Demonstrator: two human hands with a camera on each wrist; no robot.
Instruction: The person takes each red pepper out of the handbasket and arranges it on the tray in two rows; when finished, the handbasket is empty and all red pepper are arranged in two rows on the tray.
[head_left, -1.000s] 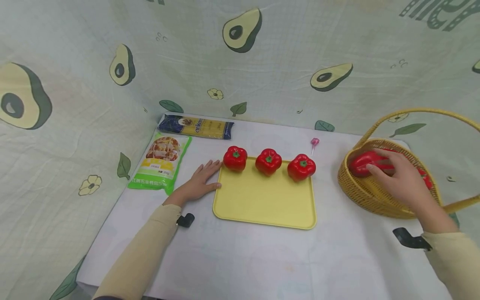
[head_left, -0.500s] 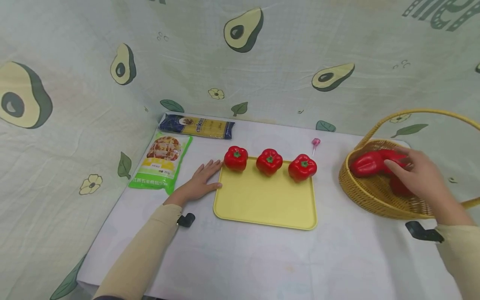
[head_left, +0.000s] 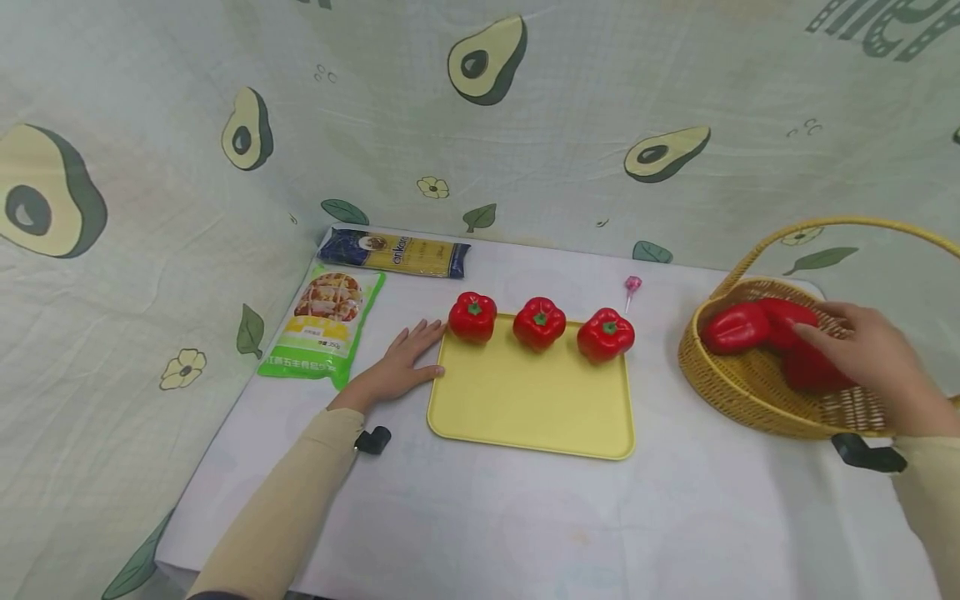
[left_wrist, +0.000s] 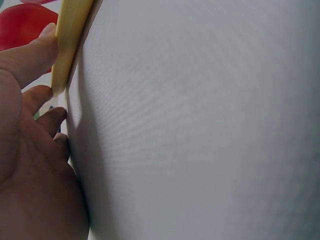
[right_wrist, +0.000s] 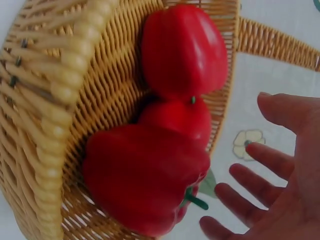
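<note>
Mid-frame, the spread left hand (head_left: 392, 371) touches a yellow rectangular tray (head_left: 528, 408); at right, the spread right hand (head_left: 879, 352) holds nothing beside glossy red bell peppers (right_wrist: 145, 175) in a tan wicker basket (head_left: 702, 381); slick skins could slip.

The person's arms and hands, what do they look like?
The left sleeve and right sleeve are long and plain beige. A small black piece sticks out at the left wrist, another at the right. The left hand and right hand wear no gloves.
</note>
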